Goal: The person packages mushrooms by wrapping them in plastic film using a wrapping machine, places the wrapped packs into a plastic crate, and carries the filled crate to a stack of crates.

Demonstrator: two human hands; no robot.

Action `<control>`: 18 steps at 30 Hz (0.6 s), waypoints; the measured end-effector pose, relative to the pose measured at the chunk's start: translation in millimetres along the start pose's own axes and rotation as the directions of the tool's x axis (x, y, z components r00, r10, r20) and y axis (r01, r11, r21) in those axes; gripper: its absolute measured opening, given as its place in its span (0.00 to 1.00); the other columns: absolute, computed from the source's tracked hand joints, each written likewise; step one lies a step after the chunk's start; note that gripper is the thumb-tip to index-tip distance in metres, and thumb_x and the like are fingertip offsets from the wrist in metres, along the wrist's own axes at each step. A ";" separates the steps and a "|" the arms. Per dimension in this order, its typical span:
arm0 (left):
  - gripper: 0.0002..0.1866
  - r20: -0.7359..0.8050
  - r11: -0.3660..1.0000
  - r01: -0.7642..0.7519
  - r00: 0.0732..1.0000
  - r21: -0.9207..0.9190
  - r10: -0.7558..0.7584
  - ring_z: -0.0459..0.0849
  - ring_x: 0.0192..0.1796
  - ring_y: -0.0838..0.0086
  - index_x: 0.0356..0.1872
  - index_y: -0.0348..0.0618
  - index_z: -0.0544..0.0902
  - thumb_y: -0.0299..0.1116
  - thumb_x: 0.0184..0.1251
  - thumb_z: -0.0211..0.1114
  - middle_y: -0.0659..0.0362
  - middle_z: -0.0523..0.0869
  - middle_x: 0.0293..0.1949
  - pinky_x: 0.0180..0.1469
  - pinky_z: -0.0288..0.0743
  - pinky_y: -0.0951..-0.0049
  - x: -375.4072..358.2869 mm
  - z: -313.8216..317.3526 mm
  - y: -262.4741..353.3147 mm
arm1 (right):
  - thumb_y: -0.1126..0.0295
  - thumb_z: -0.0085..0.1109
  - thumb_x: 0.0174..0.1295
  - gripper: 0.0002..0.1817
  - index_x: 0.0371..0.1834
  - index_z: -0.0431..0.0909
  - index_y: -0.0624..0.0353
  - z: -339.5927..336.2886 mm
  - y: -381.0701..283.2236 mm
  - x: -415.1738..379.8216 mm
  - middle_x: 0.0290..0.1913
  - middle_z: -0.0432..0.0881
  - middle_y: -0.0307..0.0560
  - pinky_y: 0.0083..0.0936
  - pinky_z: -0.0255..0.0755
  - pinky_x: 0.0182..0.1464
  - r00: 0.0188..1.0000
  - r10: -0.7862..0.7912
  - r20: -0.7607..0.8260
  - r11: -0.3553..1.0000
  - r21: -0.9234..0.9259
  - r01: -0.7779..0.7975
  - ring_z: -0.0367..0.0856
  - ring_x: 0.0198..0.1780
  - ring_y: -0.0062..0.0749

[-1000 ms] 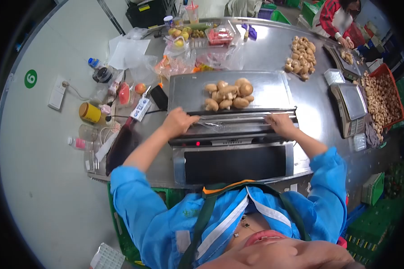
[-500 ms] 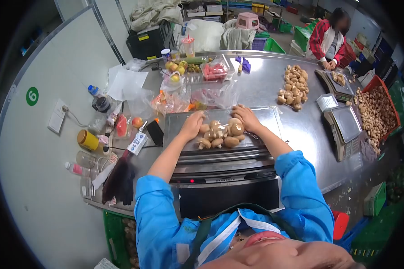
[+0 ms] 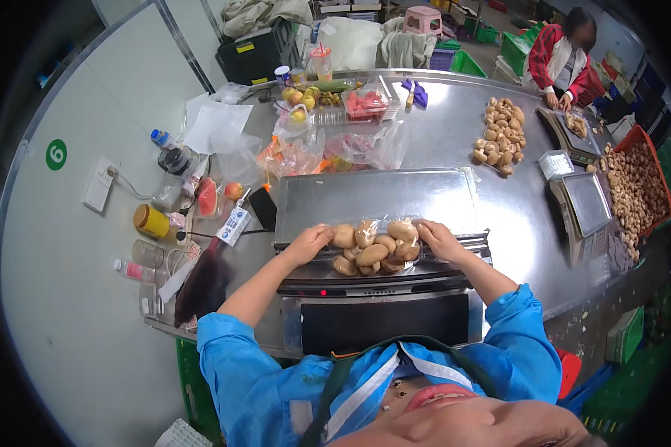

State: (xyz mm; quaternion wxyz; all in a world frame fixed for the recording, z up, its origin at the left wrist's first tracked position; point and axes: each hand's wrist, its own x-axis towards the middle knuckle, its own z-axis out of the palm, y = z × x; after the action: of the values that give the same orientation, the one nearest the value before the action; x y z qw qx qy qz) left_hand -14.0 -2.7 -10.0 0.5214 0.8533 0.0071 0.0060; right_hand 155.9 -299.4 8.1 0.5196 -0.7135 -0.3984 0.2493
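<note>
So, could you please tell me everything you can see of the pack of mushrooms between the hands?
The pack of mushrooms holds a heap of pale brown, rounded mushrooms under glossy clear film. It lies at the front edge of the steel wrapping machine. The left hand grips its left end, the right hand its right end.

Tan mushrooms (image 3: 373, 249), blue sleeves (image 3: 511, 335), grey table (image 3: 447, 123).

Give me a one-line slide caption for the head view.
Both hands, left hand and right hand, grip a pack of mushrooms on the steel wrapping machine.
</note>
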 end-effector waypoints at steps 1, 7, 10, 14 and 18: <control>0.21 -0.032 0.966 -0.150 0.986 0.211 0.161 0.75 0.43 0.80 0.43 0.35 0.78 0.44 0.72 0.46 0.55 0.80 0.36 0.46 0.69 0.76 -3.7 -1.2 5.6 | 0.64 0.39 0.69 0.18 0.49 0.73 0.67 -0.8 -6.5 -5.7 0.34 0.78 0.56 0.29 0.68 0.44 0.996 -0.089 0.006 0.970 -0.226 0.087 0.77 0.39 0.36; 0.26 -0.313 0.997 0.078 0.947 -0.007 -0.076 0.75 0.20 0.75 0.28 0.33 0.76 0.51 0.70 0.46 0.56 0.74 0.16 0.25 0.68 0.70 -60.2 44.2 69.1 | 0.61 0.41 0.68 0.19 0.30 0.73 0.66 9.8 -34.8 -68.2 0.22 0.73 0.42 0.23 0.64 0.30 0.995 0.017 -0.101 1.000 -0.012 -0.019 0.68 0.26 0.22; 0.24 -0.089 0.870 0.373 0.903 -0.324 -0.420 0.73 0.17 0.79 0.30 0.36 0.79 0.48 0.70 0.47 0.61 0.76 0.17 0.21 0.67 0.77 -100.5 78.4 74.0 | 0.53 0.39 0.70 0.24 0.32 0.76 0.64 32.3 -7.0 -118.3 0.24 0.73 0.35 0.18 0.63 0.27 0.943 0.329 0.052 0.902 0.278 -0.331 0.67 0.26 0.18; 0.20 -0.062 0.849 0.419 0.886 -0.322 -0.460 0.75 0.19 0.79 0.31 0.35 0.81 0.43 0.69 0.51 0.62 0.79 0.21 0.22 0.70 0.79 -140.5 131.3 13.1 | 0.60 0.46 0.67 0.18 0.34 0.78 0.65 58.0 21.5 -161.6 0.29 0.79 0.40 0.19 0.69 0.34 0.825 0.552 0.123 0.749 0.363 -0.555 0.74 0.30 0.18; 0.22 -0.310 0.908 0.254 0.880 -0.334 -0.361 0.75 0.17 0.79 0.24 0.36 0.79 0.45 0.69 0.51 0.59 0.79 0.19 0.20 0.68 0.78 -177.5 150.1 17.0 | 0.66 0.50 0.64 0.11 0.31 0.74 0.63 72.2 24.9 -202.0 0.21 0.75 0.39 0.16 0.66 0.28 0.862 0.476 -0.173 0.879 0.111 -0.463 0.71 0.23 0.18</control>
State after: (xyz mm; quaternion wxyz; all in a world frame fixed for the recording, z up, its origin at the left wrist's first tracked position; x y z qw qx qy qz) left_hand -188.8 -147.2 -63.8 0.6218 0.7411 0.2395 0.0817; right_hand -4.7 -430.9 -51.3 0.5029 -0.7925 -0.1514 0.3101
